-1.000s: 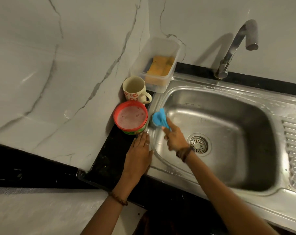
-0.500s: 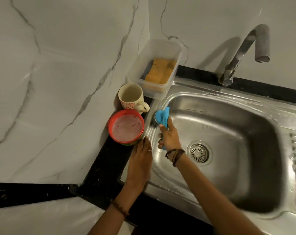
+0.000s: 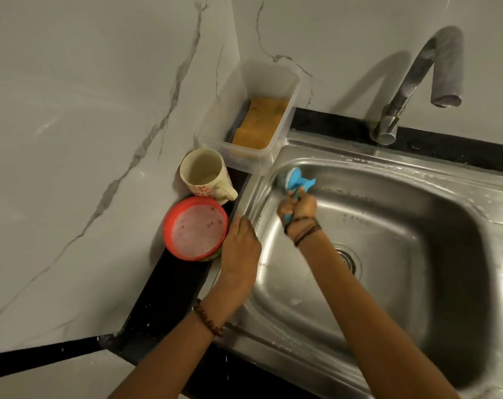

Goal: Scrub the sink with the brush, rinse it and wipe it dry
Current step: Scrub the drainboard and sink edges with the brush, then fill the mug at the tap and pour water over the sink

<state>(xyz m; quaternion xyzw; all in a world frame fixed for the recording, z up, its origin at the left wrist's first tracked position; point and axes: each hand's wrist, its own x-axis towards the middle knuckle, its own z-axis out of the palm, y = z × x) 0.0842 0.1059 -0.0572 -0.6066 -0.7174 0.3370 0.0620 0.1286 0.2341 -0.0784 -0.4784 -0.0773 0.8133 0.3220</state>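
The brush [image 3: 296, 180] is bright blue, with a pale round head pressed into the sink's [image 3: 417, 254] far left corner, just under the rim. My right hand [image 3: 297, 208] curls tight around its handle. The steel basin is wet and beaded with drops. My left hand [image 3: 240, 249] lies flat on the sink's left edge, fingers together, beside a red bowl [image 3: 195, 228] of suds.

— What stands left of the sink [image 3: 417, 355]?
— A bowl [image 3: 195, 228], behind it a mug [image 3: 205, 175], then a container [image 3: 248, 116] holding a sponge [image 3: 261, 122].
— And the tap [image 3: 411, 90]?
— Behind the sink, to the right.
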